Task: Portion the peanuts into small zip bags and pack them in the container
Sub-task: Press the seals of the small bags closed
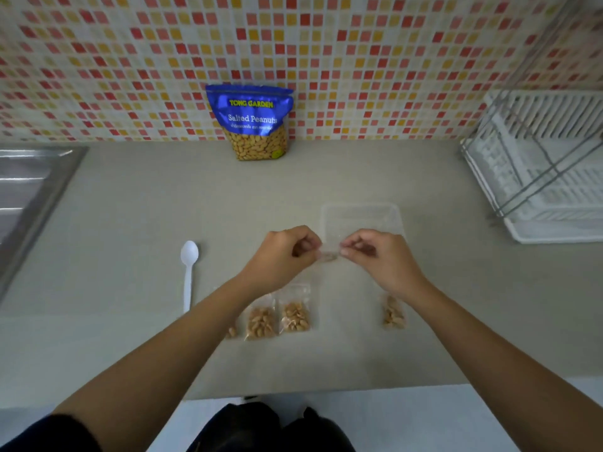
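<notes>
My left hand (283,256) and my right hand (375,254) each pinch one end of a small clear zip bag (329,253) held above the counter, with a few peanuts inside. Behind the hands lies a clear plastic container (362,216). Two filled zip bags (261,321) (295,313) lie side by side under my left forearm, a third (231,331) is mostly hidden by that arm, and one more (394,313) lies beside my right wrist. The blue Salted Peanuts pouch (256,123) stands against the tiled wall.
A white plastic spoon (188,272) lies to the left of the bags. A steel sink (26,197) fills the left edge. A white dish rack (541,164) stands at the right. The counter's front edge (293,394) runs close below the bags.
</notes>
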A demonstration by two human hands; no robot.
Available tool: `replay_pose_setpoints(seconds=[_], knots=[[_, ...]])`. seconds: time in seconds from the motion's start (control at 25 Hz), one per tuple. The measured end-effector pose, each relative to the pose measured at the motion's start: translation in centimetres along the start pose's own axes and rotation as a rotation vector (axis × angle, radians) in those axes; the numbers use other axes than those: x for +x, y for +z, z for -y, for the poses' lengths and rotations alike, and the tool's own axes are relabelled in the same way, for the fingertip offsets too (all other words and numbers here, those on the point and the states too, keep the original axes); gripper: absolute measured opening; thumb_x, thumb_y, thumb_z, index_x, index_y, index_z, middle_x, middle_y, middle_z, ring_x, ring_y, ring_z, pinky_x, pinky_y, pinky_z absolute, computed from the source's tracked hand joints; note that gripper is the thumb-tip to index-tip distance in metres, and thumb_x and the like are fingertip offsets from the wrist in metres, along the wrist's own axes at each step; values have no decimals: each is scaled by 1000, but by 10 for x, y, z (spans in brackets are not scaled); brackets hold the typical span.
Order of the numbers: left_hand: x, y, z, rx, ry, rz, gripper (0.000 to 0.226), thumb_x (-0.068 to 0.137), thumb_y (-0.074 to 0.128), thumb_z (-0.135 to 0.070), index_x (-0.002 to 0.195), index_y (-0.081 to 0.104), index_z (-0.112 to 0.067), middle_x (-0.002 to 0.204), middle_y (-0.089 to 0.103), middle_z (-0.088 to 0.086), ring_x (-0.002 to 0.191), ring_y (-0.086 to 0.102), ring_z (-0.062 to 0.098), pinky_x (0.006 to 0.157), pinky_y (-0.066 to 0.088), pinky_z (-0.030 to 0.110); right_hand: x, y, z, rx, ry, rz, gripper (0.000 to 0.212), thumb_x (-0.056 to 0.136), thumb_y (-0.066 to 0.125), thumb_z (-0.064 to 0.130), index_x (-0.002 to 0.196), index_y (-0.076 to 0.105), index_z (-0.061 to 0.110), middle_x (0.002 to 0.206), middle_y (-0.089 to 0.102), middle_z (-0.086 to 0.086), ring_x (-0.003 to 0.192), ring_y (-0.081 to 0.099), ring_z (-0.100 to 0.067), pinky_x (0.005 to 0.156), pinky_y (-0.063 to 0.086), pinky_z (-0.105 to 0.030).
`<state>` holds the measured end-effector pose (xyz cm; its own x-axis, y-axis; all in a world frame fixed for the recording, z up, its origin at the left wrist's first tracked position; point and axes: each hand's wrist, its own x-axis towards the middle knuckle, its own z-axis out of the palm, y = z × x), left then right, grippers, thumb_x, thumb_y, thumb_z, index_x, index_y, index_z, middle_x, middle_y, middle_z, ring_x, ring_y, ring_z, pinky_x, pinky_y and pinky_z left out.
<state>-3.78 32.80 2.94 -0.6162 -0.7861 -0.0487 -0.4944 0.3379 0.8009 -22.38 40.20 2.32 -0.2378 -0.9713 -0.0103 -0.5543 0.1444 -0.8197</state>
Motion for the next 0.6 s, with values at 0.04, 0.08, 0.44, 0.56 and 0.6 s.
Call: replay_pose_setpoints(seconds=[0.04, 0.08, 0.44, 0.56, 0.6], knots=[[-1, -22, -7, 10, 33, -23, 9, 83, 67, -15, 92, 66, -18, 76, 64, -7, 63, 56, 4, 63, 41, 6, 7, -1, 21, 7, -55, -12, 5, 77, 74, 19, 82, 71, 20, 77, 71, 2, 71, 65, -4, 71, 48, -13], [-1, -45, -13, 17, 66, -50, 12, 83, 67, -14, 92, 65, -22, 74, 65, -8, 63, 57, 3, 64, 42, 7, 16, -3, 42, 11, -111, -30, 4, 77, 74, 19, 80, 72, 20, 76, 72, 1, 71, 65, -6, 70, 49, -15], [-10, -189, -54, 127, 222, -279, 10, 80, 72, -20, 87, 66, -24, 70, 61, -12, 58, 53, 0, 60, 42, 11, 76, 8, 181, 127, -351, -53, 7, 79, 72, 18, 77, 66, 21, 69, 66, 7, 59, 59, 5, 63, 45, -8], [-12, -200, -53, 210, 254, -313, 6, 81, 70, -27, 87, 67, -27, 78, 62, -18, 64, 54, -4, 60, 40, 7, 77, 19, 199, 42, -432, -85, 4, 80, 71, 23, 79, 68, 20, 69, 64, 13, 61, 59, 2, 63, 46, -12], [-13, -202, -51, 222, 258, -320, 5, 82, 69, -28, 87, 68, -27, 79, 63, -18, 66, 54, -5, 61, 40, 8, 77, 22, 203, 25, -451, -83, 5, 81, 70, 23, 80, 69, 19, 68, 64, 14, 62, 60, 2, 63, 46, -11]])
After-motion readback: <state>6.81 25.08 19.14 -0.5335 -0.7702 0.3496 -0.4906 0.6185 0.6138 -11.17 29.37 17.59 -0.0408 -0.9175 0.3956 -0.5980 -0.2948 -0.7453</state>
